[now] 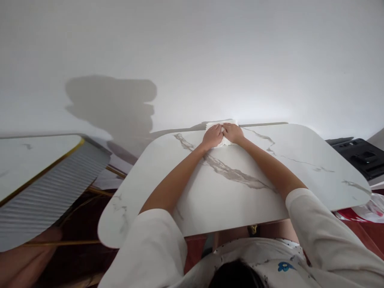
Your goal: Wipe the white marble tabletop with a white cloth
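Observation:
Both of my arms reach forward across a white marble-patterned tabletop [192, 204]. At its far edge, close to the wall, lies a thin white cloth [225, 141], possibly a paper wipe. My left hand [213, 136] presses down on the left part of the cloth, fingers together and slightly curled. Beside it my right hand [233, 132] presses on the right part, its fingertips meeting those of the left. The cloth shows past the fingers at the back and between the wrists at the front. What lies under the palms is hidden.
A pale wall [255, 60] rises right behind the tabletop. On the left stands another marble-patterned table [36, 160] with a gold edge and ribbed grey side. A black appliance [360, 156], perhaps a stove, is at the right. Part of a person's bare limb [36, 256] shows lower left.

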Available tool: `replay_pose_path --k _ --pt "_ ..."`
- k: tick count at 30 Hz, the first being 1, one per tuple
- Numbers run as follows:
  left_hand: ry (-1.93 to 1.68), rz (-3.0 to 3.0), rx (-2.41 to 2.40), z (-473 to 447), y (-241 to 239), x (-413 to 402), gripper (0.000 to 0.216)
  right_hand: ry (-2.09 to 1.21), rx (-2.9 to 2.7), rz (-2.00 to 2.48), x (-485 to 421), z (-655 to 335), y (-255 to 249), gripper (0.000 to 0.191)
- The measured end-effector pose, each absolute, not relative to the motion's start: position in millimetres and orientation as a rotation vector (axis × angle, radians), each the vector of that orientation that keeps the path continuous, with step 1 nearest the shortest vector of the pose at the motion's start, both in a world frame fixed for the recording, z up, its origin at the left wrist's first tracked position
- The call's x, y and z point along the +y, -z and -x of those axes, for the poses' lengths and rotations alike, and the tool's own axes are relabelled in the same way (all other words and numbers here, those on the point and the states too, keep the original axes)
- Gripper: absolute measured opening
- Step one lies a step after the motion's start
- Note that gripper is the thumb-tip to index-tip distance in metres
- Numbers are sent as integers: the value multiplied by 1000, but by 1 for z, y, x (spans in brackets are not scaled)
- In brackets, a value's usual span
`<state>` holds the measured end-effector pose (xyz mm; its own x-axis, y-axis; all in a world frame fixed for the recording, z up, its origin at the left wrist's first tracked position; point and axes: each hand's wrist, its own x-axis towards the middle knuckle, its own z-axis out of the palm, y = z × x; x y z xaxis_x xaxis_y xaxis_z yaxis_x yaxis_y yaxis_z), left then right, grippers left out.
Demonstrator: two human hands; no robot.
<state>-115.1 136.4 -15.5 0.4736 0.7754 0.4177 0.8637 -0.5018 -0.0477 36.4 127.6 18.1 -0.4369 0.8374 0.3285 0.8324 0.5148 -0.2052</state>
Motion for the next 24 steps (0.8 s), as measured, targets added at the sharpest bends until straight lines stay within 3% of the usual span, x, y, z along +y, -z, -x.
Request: replay_pose_path --k 10,14,24 --pt "482 2308 -1658 300 16 97 47 -49 -2467 1045 111 137 -18 32" --pt "448 2316 -1539 352 16 65 46 -19 -2473 910 90 185 -12 31" --pt "304 2130 -1778 366 9 -84 50 -49 -2482 597 -11 214 -7 30"
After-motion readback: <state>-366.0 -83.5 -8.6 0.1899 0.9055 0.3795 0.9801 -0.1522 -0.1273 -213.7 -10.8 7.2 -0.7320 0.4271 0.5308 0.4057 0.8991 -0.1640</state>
